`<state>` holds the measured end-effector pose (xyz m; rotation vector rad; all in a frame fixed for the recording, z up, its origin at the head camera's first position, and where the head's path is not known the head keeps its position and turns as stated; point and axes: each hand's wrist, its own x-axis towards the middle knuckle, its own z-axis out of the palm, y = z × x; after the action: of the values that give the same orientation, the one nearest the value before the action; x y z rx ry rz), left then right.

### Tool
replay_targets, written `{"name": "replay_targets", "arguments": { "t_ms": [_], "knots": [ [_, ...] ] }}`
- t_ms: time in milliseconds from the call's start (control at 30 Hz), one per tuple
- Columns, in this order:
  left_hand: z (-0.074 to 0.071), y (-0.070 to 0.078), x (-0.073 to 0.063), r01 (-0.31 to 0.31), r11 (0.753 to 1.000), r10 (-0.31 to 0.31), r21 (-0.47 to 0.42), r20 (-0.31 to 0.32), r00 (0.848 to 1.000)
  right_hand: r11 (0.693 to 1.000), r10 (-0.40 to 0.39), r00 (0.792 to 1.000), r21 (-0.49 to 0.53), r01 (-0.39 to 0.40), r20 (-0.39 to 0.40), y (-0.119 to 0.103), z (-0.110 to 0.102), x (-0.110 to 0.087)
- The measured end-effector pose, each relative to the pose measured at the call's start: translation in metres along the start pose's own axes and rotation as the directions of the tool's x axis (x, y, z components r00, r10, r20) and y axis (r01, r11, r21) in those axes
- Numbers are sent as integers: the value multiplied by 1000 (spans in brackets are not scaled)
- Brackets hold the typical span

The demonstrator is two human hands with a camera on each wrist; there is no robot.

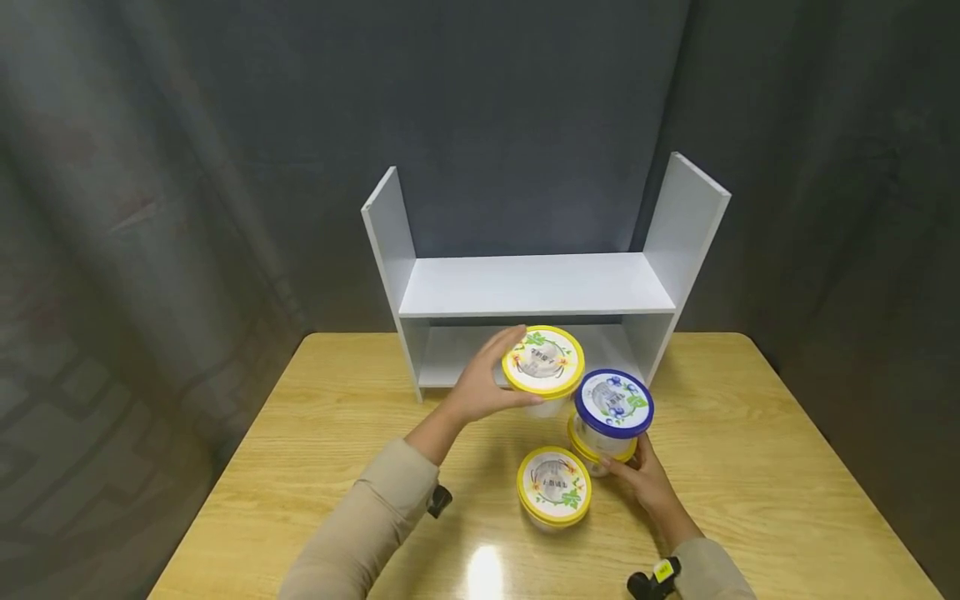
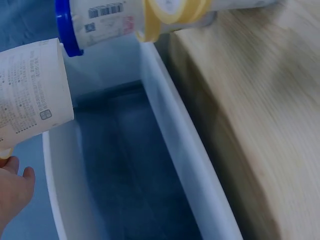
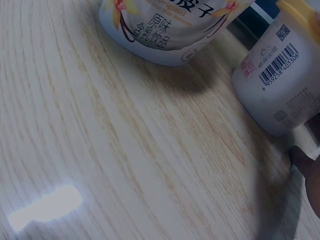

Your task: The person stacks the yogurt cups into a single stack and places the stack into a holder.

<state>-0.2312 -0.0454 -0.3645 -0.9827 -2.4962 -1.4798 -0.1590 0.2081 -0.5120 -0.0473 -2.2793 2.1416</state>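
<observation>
Yellow-lidded tub (image 1: 546, 362) in grip of left fingers (image 1: 504, 341), shelf (image 1: 536, 284) behind, right fingers (image 1: 624, 472) at blue-topped stack (image 1: 615, 405), hold unclear

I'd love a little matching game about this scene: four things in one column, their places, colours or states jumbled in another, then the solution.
Things:
1. Blue-lidded tub
2. Left hand
3. Shelf unit
4. Curtain

Descriptions:
A. Holding a yellow-lidded tub
B. Dark grey
C. White, standing on the table
D. Stacked on a lower tub

Right pairs: 1-D, 2-A, 3-C, 4-B
</observation>
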Motion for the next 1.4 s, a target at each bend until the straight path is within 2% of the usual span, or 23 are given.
{"name": "replay_targets", "arguments": {
  "t_ms": [100, 400, 633, 900, 1067, 1233, 1400],
  "knots": [
    [1, 7, 2, -21, 1000, 21, -20, 6, 1000, 1000, 0, 1000, 0, 0, -7, -1, 0, -1],
    [8, 29, 10, -24, 996, 27, -88, 32, 999, 1000, -17, 1000, -5, 17, 10, -1, -2, 0],
    [27, 26, 21, -22, 999, 25, -50, 62, 998, 998, -38, 999, -47, 39, 5, 2, -4, 0],
    [45, 31, 30, -23, 998, 29, -54, 100, 995, 997, -69, 997, -33, 70, 17, 8, -6, 0],
    [52, 35, 35, -7, 999, 12, -41, 115, 993, 994, -84, 996, -72, 86, 33, 10, -7, 0],
    [58, 38, 38, -10, 1000, 13, -25, 131, 991, 996, -88, 996, -28, 88, 18, 7, -5, -1],
    [61, 39, 41, 1, 1000, 2, -20, 148, 989, 996, -79, 997, -28, 79, 11, 5, -5, -2]
  ]
}}
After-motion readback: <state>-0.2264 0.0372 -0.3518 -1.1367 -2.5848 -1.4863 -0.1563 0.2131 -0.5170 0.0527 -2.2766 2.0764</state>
